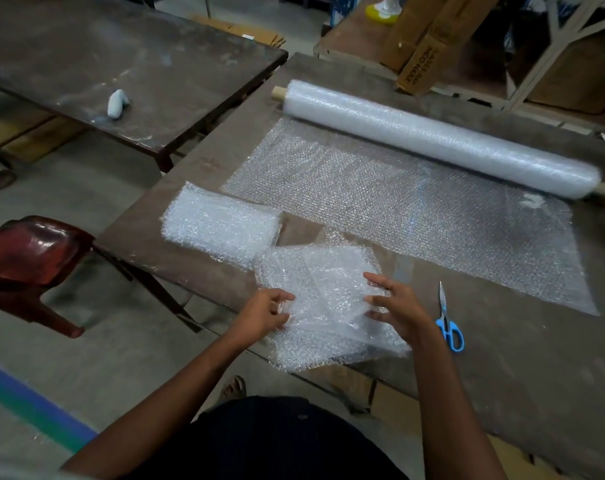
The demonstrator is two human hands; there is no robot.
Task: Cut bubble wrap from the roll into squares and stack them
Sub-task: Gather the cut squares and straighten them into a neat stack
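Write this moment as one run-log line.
stage: handling cut pieces | left hand: pinching them | right hand: holding them | scissors: on table, untouched | stack: beside, left | roll: partly unrolled

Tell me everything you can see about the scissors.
The scissors have light blue plastic loop handles and plain metal blades, which are closed. They lie flat on the brown table, handles toward the person, tips pointing away toward the unrolled sheet. Nothing holds them; the right hand is beside them, at the cut pieces.

hands [264, 315] holding bubble wrap squares [315, 271], scissors [449, 325] beside
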